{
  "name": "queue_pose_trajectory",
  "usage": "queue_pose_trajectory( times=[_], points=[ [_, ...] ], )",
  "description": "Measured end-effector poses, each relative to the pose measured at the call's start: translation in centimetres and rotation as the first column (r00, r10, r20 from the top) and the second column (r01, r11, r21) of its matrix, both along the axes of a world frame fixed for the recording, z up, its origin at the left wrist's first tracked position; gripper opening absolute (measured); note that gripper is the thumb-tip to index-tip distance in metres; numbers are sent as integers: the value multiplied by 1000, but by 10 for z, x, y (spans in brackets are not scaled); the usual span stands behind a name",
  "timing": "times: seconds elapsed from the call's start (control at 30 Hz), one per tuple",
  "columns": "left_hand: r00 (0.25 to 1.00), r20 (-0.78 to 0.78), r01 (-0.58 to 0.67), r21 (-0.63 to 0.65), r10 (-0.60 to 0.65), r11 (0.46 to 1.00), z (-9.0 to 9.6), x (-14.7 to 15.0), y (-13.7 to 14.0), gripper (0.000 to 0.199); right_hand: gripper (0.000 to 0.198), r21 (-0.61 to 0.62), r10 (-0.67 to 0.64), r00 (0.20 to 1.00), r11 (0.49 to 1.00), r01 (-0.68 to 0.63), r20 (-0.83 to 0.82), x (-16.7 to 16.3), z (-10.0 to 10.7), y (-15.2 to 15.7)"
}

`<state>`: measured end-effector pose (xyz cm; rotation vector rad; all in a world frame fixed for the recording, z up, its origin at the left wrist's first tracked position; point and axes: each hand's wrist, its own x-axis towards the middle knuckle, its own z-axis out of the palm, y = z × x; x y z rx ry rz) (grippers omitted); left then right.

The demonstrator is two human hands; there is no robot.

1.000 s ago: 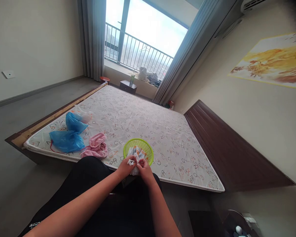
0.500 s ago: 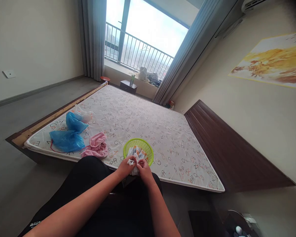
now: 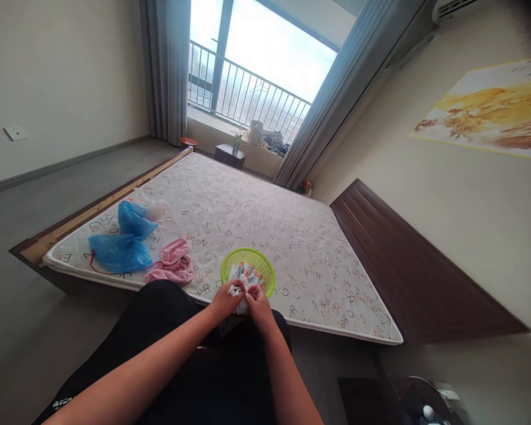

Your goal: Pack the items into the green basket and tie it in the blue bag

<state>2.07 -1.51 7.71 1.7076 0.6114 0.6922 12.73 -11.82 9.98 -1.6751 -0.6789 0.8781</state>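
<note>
Close together over my lap, my left hand (image 3: pixel 227 298) and my right hand (image 3: pixel 259 303) both pinch a thin white plastic bag (image 3: pixel 242 307). A crumpled white end sticks out of my left fist; the bag's lower part hangs below the fingers. Just beyond the hands, a lime-green plastic basket (image 3: pixel 272 276) stands on the mattress (image 3: pixel 256 212). White plastic with orange print (image 3: pixel 248 270) lies in it, partly hidden by my fingers. Whether this plastic and the held bag are one piece I cannot tell.
Left of the basket lie a pink cloth (image 3: pixel 174 261), a blue plastic bag (image 3: pixel 126 248) and a clear bag with orange print (image 3: pixel 150 206). The wooden headboard (image 3: pixel 407 271) rises at right. A dark nightstand (image 3: pixel 230 155) stands near the window.
</note>
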Motion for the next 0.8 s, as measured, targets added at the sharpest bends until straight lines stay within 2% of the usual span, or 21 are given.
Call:
queue_pose_trajectory(
  times=[0.53, 0.8],
  points=[
    [1000, -19, 2, 15, -2, 1000, 3, 0, -1, 15, 35, 28, -5, 998, 1000, 6, -61, 3, -13, 0],
    [999, -33, 12, 18, -12, 1000, 3, 0, 0, 13, 34, -5, -12, 999, 1000, 11, -53, 1, -13, 1]
  ],
)
